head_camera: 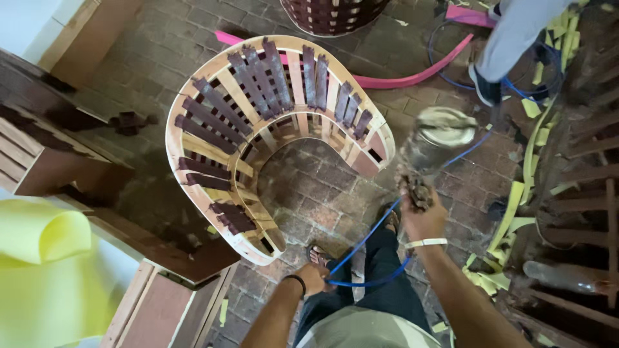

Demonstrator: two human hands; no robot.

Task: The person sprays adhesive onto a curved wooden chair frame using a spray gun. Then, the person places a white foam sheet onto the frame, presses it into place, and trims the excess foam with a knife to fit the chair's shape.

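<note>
My right hand (422, 216) grips a grimy spray gun (431, 145) with a metal cup on top, held just right of a curved wooden chair frame (271, 138). The frame's pale slats are partly coated dark brown. My left hand (314, 278) pinches the blue air hose (371, 254) near my thigh; the hose loops from it up to the gun. A dark band sits on my left wrist and a white one on my right.
Brick floor under my sandalled feet. Wooden furniture parts (58, 161) lie at left, yellow foam sheet (39, 258) at lower left, yellow foam scraps (516, 206) and dark wooden frames at right. Another person's leg (509, 38) stands upper right beside a pink strip (412, 74).
</note>
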